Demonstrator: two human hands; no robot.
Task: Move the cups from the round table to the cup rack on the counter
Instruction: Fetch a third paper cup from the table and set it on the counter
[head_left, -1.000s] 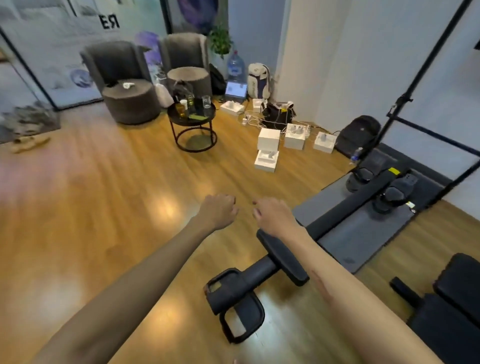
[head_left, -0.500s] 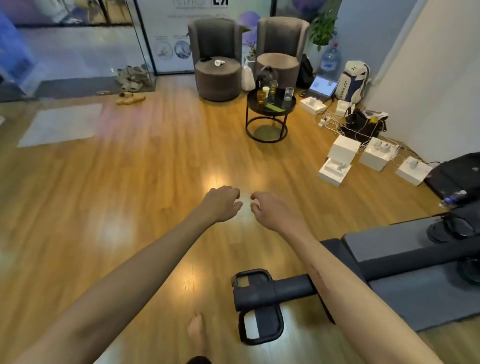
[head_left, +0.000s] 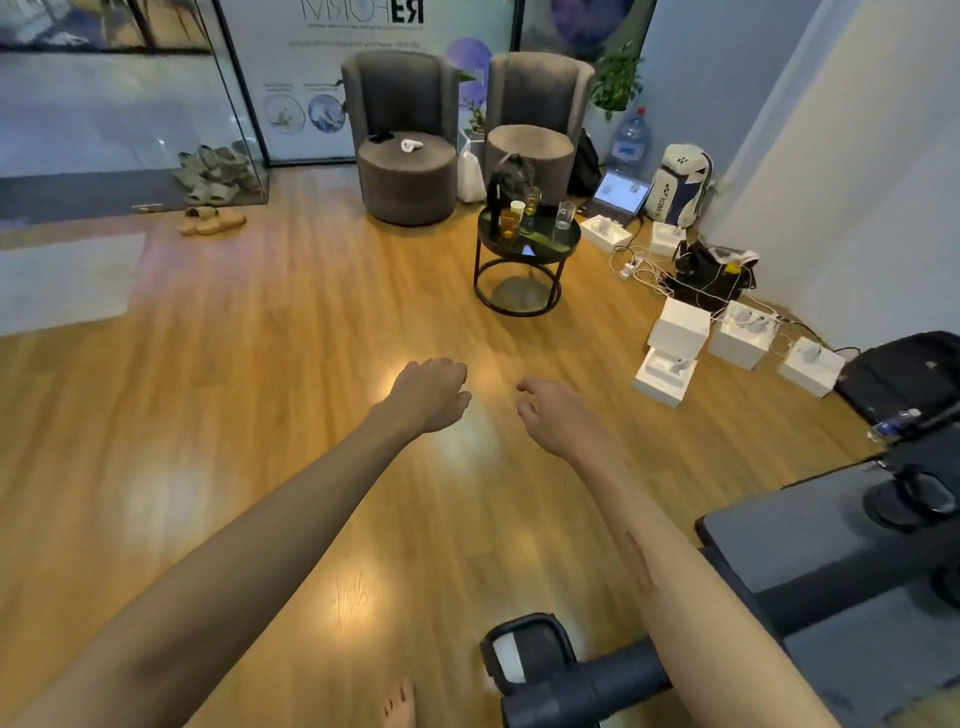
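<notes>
The left grip hangs in mid-air over the floor, fingers loosely curled under and holding nothing. The right grip hangs just beside it, at about 3 o'clock from it, fingers slack and a little spread, also holding nothing. Both forearms reach out from the bottom of the view toward 12 o'clock.

The cups stand on the round desk, well apart from both grips, at about 1 o'clock from them. On its dark top there is an amber cup at the 9 o'clock edge, a white cup just behind it, a stemmed glass near the middle, and a clear glass toward 2 o'clock. All four stand upright. A flat green thing lies on the desk near its 5 o'clock rim; what it is cannot be told.

Behind the desk, at 12 o'clock, stand two grey armchairs, with a black bag at the foot of the right one. At 3 o'clock from the desk, white boxes and cables lie on the floor by the wall. Sandals lie at 10 o'clock near a glass partition. A bare foot shows at 6 o'clock, beside a black exercise machine.
</notes>
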